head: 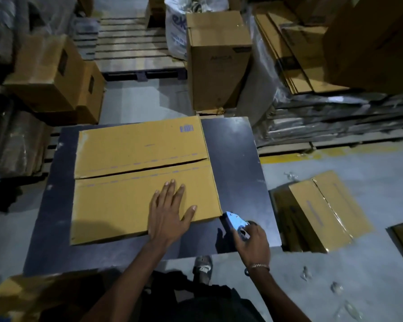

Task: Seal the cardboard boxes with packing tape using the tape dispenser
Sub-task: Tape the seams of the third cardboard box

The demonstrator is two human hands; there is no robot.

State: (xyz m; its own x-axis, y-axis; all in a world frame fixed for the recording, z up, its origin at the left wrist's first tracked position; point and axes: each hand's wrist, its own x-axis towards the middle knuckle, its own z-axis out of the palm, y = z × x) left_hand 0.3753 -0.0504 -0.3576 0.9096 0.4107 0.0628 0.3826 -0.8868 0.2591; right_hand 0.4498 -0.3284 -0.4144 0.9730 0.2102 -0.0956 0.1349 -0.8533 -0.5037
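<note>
Right now I've got both hands low in frame, nearest me. My right hand has its fingers curled round the blue tape dispenser, nose aimed at the near-right corner of the box. My left hand lies flat on the near flap, fingers spread and straight, pressing it down. Box sits on the dark table, both top flaps folded in, seam between them untaped and gaping a bit twd the right end.

I judge we're at prep for the first strip: flaps closed, no tape laid yet. Next move needs the dispenser brought up to the seam's right end, tape stuck over the edge, then pulled along w/ the flaps held level.

Hard to tell: tape roll and cutter are hidden by my fingers, so can't see if a tail is ready. A taped box lies on the floor to the right. Farther stacks are dim and blurred.
</note>
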